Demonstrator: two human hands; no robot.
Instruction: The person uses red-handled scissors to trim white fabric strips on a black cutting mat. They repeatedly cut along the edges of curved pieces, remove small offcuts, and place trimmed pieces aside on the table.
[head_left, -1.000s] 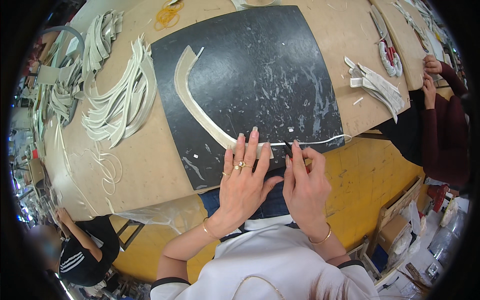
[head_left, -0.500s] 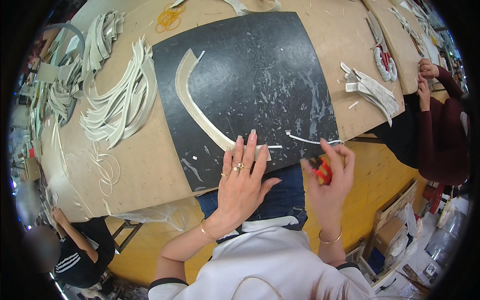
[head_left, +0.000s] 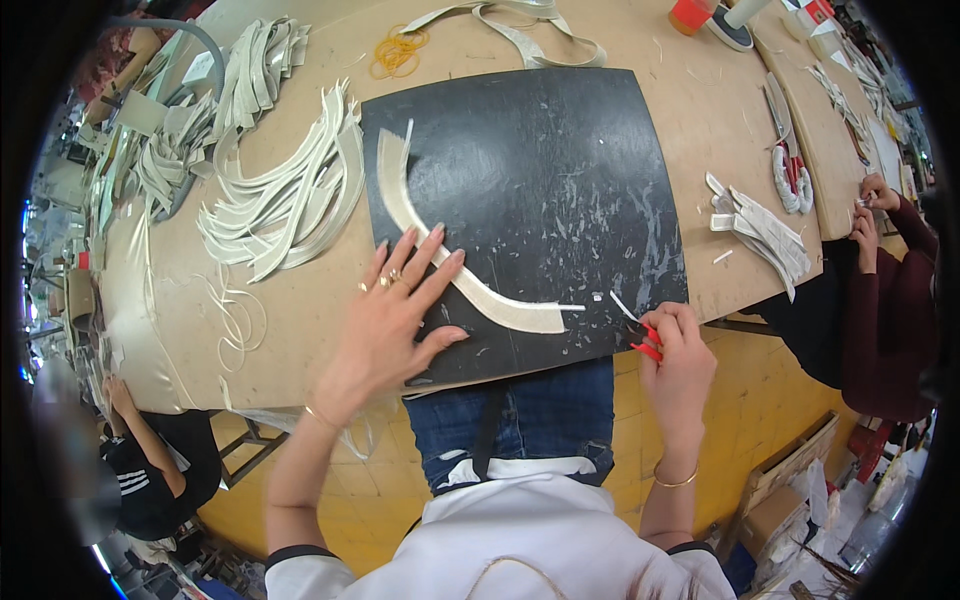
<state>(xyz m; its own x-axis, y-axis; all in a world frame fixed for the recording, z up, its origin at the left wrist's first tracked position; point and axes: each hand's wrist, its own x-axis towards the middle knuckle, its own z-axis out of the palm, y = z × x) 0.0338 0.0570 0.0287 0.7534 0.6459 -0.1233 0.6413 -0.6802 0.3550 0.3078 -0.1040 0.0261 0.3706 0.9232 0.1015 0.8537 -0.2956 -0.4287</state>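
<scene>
Hands at work on a black, scuffed square cutting mat [head_left: 540, 190] that lies on a pale wooden worktable [head_left: 700, 90]. The left hand [head_left: 395, 305] rests flat and unclenched, fingers spread and pointing away from the body, ringed fingers pressing down a long, curved cream-coloured strip of material [head_left: 420, 225]. That strip arcs from the mat's upper left corner down toward its near edge, passing under the fingertips. The left forearm rises from the lower edge, wrist bent slightly, a thin bracelet on it.

The right hand [head_left: 675, 350] is curled closed around a small red-handled cutting tool [head_left: 642, 340], held just past the mat's near right corner — off the table, above the yellow floor [head_left: 790, 400]. A thin white sliver [head_left: 623, 304] pokes up from the tool toward the mat. The right wrist wears a gold bangle.

Left of the mat, a fanned heap of similar cream strips [head_left: 290, 190] covers the table. Yellow rubber bands [head_left: 397, 52] lie near the far edge. To the right sits a small stack of white cut pieces [head_left: 765, 225]. At the far right, another person in a dark red sleeve [head_left: 890, 290] works at the table — hands [head_left: 870, 200] near its edge.
</scene>
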